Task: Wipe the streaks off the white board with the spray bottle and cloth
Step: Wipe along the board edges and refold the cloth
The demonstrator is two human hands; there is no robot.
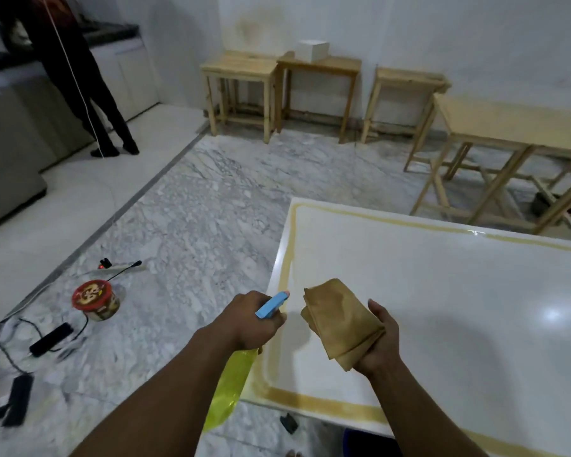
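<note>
One big stretch of grey-veined marble floor [195,209] runs left of and beyond the white board [459,308], which fills the lower right and lies flat, glossy, with its far-left corner in view. Board's right side is cut by the frame. A yellowish band [337,407] runs just inside the board's left, far and near edges. Beyond the board's far edge stands a long wooden table [508,127], its legs near that edge. Farther beyond, against the wall, three small wooden tables [241,65] stand in a row with floor between them and the board; a white box [314,51] sits on the middle one. Far left of the board a person in dark clothes [80,77] stands at a counter, well apart. Spray bottle [233,380], yellow body and blue head, hangs over the board's left edge near its near-left corner, nozzle aimed over the board. Left hand [254,321] grips its neck, fingers curled round it. Folded tan cloth [338,321] is just right of the nozzle, above the board surface; touching or not, cannot tell. Right hand [381,341] holds it, thumb up along its right side, fingers under. On the floor left of the board: a red-lidded tub [96,300], a black power strip [50,338] with cables, well apart from the board's edge.
</note>
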